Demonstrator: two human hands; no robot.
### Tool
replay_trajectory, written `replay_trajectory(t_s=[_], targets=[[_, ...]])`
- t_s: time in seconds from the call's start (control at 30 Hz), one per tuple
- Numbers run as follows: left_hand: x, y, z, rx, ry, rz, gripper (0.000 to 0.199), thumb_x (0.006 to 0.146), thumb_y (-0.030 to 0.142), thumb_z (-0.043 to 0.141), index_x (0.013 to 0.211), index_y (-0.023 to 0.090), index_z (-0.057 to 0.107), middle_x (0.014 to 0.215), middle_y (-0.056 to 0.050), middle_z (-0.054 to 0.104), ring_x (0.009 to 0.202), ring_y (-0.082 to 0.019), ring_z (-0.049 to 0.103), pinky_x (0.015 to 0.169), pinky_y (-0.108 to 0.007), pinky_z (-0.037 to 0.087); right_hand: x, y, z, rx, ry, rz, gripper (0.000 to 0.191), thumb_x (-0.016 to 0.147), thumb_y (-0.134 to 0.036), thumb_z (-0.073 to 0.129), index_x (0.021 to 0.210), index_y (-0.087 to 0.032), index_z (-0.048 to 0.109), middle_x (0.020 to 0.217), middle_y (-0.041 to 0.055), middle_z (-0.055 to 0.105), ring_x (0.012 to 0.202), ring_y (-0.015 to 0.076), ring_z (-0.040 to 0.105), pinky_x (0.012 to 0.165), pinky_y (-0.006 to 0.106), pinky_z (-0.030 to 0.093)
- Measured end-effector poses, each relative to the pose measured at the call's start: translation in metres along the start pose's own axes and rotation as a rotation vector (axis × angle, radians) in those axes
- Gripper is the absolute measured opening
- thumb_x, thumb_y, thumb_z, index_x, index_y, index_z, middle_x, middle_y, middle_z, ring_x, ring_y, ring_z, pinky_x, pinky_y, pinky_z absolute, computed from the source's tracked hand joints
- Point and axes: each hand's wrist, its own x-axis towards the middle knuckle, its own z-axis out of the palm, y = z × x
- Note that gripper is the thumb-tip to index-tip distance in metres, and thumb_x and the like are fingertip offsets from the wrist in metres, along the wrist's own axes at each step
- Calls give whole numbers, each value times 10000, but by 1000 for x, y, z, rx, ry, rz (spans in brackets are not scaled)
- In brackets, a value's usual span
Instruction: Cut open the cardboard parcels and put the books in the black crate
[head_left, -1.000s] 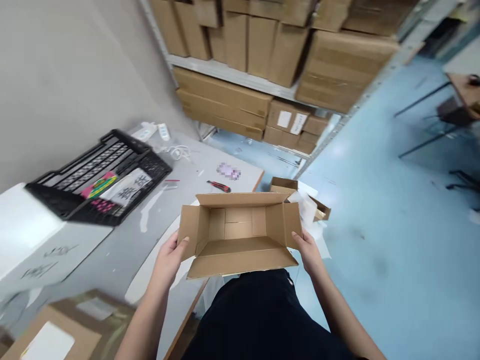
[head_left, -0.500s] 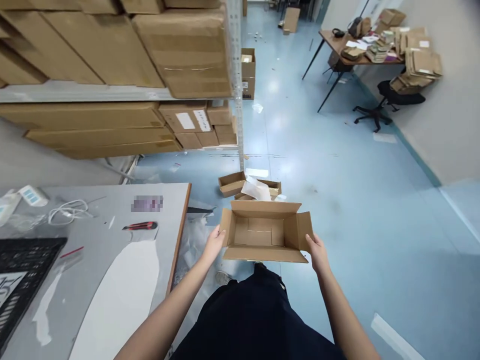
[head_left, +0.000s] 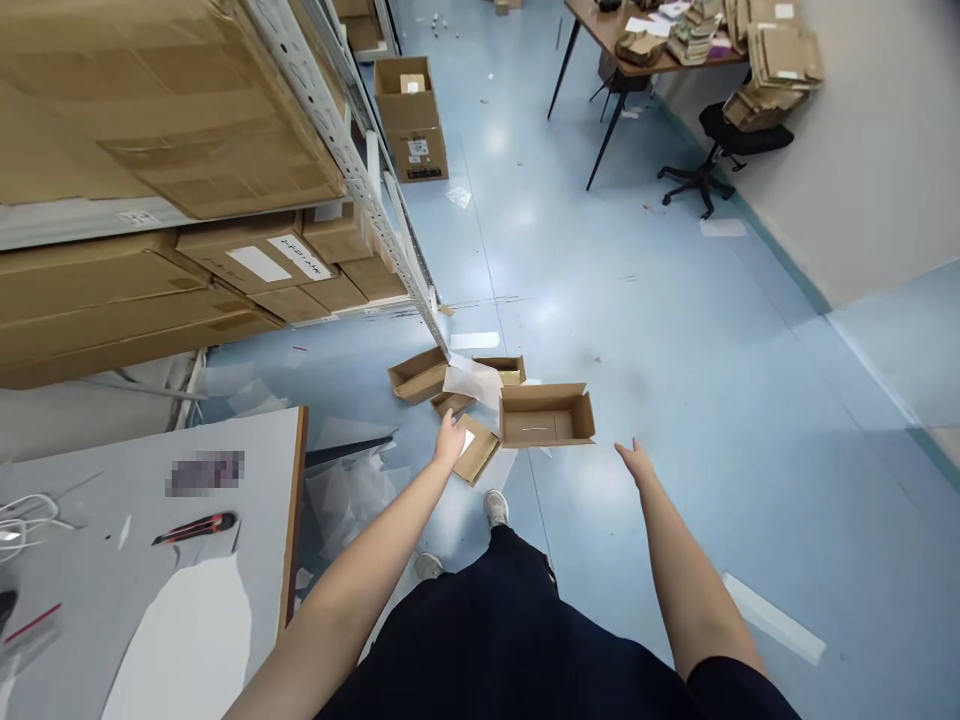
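An uncovered cardboard box is in front of me, low over or on the floor; I cannot tell which. Neither hand touches it. To its left, my left hand reaches out with nothing in it, thumb and fingers apart. My right hand is off to the box's right, also free, its fingers spread. Beneath my left hand, a flatter brown carton lies on the floor. Just beyond sit another small carton and a white sheet.
At left, a grey table bears a red and black utility knife and white paper. A metal shelf post stands ahead, beside stacked cartons. Plastic wrap lies by the table. Farther off are a desk and office chair.
Both hands have let go of the cardboard box and moved apart. The box is now farther from me, near the other cartons. My view has turned to the right.
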Motion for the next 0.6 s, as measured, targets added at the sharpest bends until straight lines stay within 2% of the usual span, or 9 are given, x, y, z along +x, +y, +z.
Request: replay_trajectory(t_s=[0.13,0.27,0.4,0.6], targets=[[-9,-9,-31,39,132,-50,625,833,146,569,1432,135,393,1424,-192,490,1327,-275,468,1079,-355,379,-12,39,0,0,-16,62,866,653,-467,655,1404,-69,493,1460,232,456,1388,354,384,1136,443,289],[-36,-31,-64,34,194,-130,529,832,206,589,1346,130,492,1249,-175,613,1162,-270,597,964,-373,478,-33,63,5,35,-70,90,768,669,-494,621,1362,-169,562,1361,182,577,1282,335,517,1023,461,416],[-60,-54,-84,-11,212,-200,474,823,322,643,1266,184,551,1117,-122,661,1043,-240,653,868,-366,529,-44,69,11,67,-112,92,735,683,-547,588,1350,-238,571,1372,146,574,1252,319,543,913,457,487],[-93,-81,-104,-130,191,-223,486,838,406,649,1269,210,541,1234,-156,629,1110,-237,643,895,-360,526,-60,56,28,68,-153,34,730,671,-591,563,1305,-233,602,1342,121,590,1214,272,570,910,395,498]])
